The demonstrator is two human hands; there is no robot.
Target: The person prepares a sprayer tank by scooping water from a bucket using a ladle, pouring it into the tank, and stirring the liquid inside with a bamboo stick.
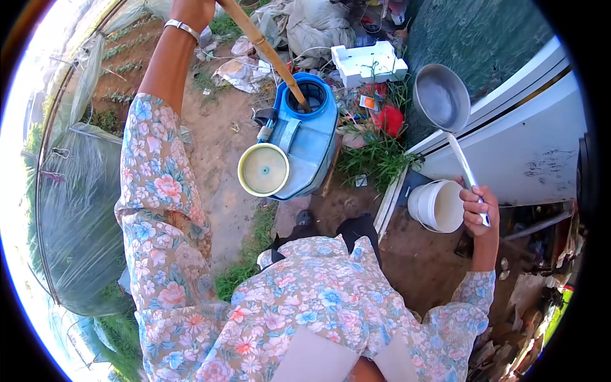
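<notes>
A person in a floral garment (305,293) works outdoors with both hands apart; the left hand (196,11), cut by the upper edge of the view, is at the upper part of a wooden stick (264,48), its fingers too cropped to tell how they close; a metal bracelet (182,27) circles the wrist; the stick slants down and right from those fingers into the round mouth of a blue container (312,149), well apart from them; a yellow-rimmed lid (263,170) lies against the container's near left side; the right hand (480,210) has its fingers curled together around the handle of a metal ladle (442,97), whose round bowl is beyond them, up and to the left, near a white-framed panel (528,137); a white bucket (445,207) stands on the ground just left of the right fingers; farther left of and beyond these fingers, red netting (389,121) lies among green weeds (372,159), near a white foam box (369,62); pale plastic sheeting (318,28) is heaped to the right of the left fingers
</notes>
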